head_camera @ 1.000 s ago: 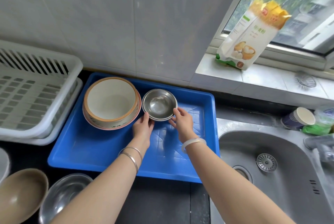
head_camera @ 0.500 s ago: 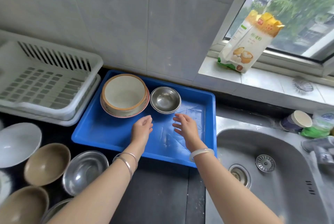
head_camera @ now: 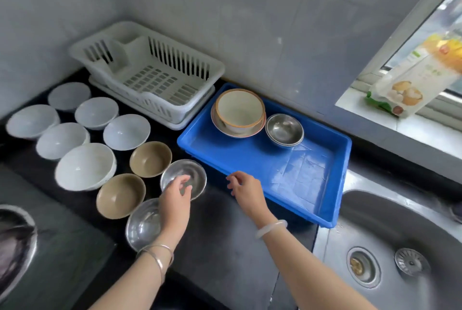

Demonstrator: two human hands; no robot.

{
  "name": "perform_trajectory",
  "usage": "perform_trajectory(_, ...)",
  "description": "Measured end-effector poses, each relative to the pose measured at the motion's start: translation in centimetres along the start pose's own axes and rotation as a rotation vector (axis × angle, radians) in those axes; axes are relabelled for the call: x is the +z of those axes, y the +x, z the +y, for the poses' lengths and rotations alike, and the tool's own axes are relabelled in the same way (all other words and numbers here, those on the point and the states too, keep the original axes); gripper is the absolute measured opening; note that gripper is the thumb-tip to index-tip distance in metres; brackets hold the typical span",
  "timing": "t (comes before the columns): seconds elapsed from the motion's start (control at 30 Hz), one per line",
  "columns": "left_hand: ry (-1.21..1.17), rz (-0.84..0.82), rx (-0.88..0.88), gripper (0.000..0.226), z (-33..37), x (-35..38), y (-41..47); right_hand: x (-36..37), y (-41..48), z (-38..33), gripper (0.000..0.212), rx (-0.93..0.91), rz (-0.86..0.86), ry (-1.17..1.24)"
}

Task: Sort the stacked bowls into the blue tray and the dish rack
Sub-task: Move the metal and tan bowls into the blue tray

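The blue tray [head_camera: 307, 179] lies on the black counter and holds a stack of ceramic bowls [head_camera: 238, 112] and a small stack of steel bowls [head_camera: 284, 129] along its far side. The white dish rack [head_camera: 152, 72] stands left of the tray with nothing in it. On the counter sit several white bowls [head_camera: 85, 166], two brown bowls [head_camera: 150, 158] and two steel bowls [head_camera: 193, 172]. My left hand [head_camera: 176, 197] hovers over the nearer rim of the upper steel bowl, fingers curled and apart. My right hand [head_camera: 246, 188] is open above the tray's near-left edge, holding nothing.
A steel sink [head_camera: 400, 234] with two drains lies to the right. A stove burner [head_camera: 15, 239] sits at the left edge. A flour bag [head_camera: 415, 79] leans on the window sill. The tiled wall stands right behind the rack and tray.
Both hands let go of the steel bowls in the tray and drew back toward me and left. My left hand now reaches over a steel bowl on the counter. The view swung left.
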State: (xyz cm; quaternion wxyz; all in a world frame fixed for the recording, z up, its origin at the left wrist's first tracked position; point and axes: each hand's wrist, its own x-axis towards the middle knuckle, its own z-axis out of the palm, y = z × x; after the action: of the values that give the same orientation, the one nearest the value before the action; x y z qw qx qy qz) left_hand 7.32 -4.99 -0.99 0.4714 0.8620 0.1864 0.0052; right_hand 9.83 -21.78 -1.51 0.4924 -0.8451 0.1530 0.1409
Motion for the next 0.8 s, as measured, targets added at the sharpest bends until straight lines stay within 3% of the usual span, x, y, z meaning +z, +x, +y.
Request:
perform_trajectory(0.17,0.159,0.080,-0.055,0.031,-3.9,-3.4,-0.6,3.7,0.7,-1.0,0.031,0.066,-0.115,-0.168)
perform_trajectory(0.3,0.262,0.091,-0.048,0.034,-5.2,-4.5,-0.3,5.6,1.4,-1.8,0.045,0.162,-0.190,-0.103)
perform_trajectory(0.37,0.284,0.082,-0.031,0.032,-5.5,-4.6,0.0,6.2,1.8,-2.1,0.039,0.201,-0.205,-0.074)
perform_trajectory(0.5,0.316,0.062,0.001,0.034,-5.7,-4.5,0.7,6.1,2.1,-2.6,0.008,0.219,-0.194,0.017)
perform_trajectory(0.8,0.276,-0.030,0.018,0.014,-5.7,-4.4,1.5,2.9,0.5,-1.7,0.018,0.215,-0.071,0.147)
